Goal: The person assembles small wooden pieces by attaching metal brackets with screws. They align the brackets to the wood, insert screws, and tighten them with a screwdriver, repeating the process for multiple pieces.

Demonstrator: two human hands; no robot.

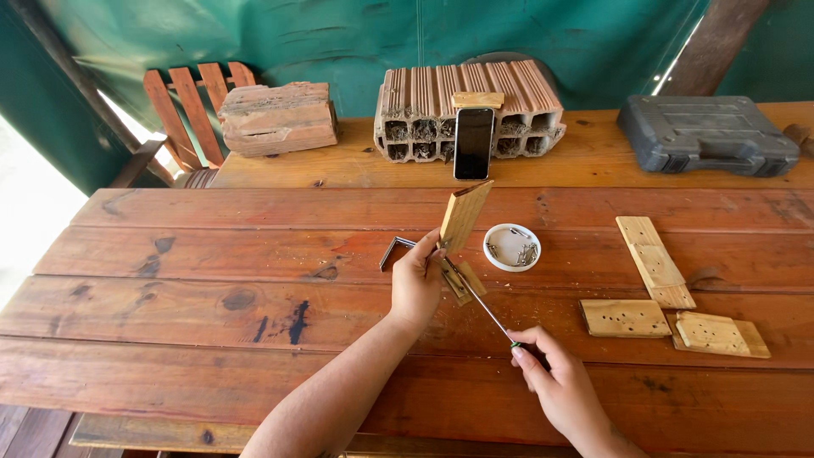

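— While I'm watching the head view, the left hand (417, 284) is closing its fingers around the lower end of a small wooden board (464, 217), which is standing tilted upward above the wooden table (212, 297).

— And the other hand?

— The right hand (555, 373) is curling its fingers narrowly around the handle end of a long, thin screwdriver (479, 298). The shaft is running up and to the left, and its tip is meeting the base of the board, just by the left hand's fingertips. I'm seeing another small wooden piece (462, 280) lying flat under that spot, touching the table.

— What is lying close by?

— A metal hex key (392, 250) is resting just left of the left hand. A round white dish (511, 247) is sitting just right of the tilted board, holding small metal parts, though I'm not making out what kind. Further right, three pale wooden pieces with holes (657, 297) are lying near each other.

— And at the back?

— A phone (473, 142) is leaning upright against a hollow clay brick (471, 106), with another weathered brick (278, 117) to the left and a grey plastic case (708, 134) to the right. A slatted wooden chair (191, 106) is showing behind the table's left corner.
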